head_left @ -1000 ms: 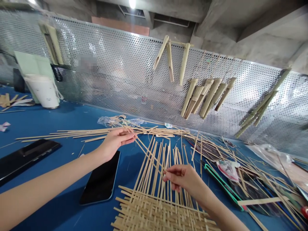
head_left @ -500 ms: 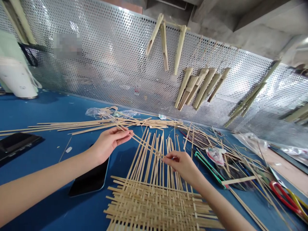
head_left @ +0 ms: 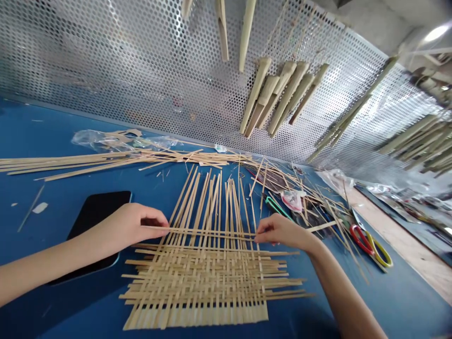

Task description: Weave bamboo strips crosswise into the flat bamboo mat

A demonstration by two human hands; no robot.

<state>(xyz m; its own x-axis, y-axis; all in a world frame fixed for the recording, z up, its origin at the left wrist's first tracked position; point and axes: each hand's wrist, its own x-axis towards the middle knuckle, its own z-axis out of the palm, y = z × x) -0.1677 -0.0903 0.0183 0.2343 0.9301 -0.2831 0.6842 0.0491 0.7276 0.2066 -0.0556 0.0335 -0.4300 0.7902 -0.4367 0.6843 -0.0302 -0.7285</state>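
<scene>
A blue table (head_left: 31, 136) carries a bamboo weave (head_left: 197, 287), loose strips (head_left: 88, 162), a phone (head_left: 97, 212) (scissors (head_left: 367, 247) too).

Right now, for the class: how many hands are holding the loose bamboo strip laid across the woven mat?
2: the left hand near the left end of the loose bamboo strip, and the right hand at its right end, both just above the woven bamboo mat.

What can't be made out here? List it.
Head view:
- Bamboo strip: both ends hidden inside the left hand and right hand, so any grip is unclear.
- Phone: lower part hidden by the left forearm.
- Scissors: blades hidden among loose strips.
- Hanging bamboo pieces: tops cut off by the upper edge.
</scene>
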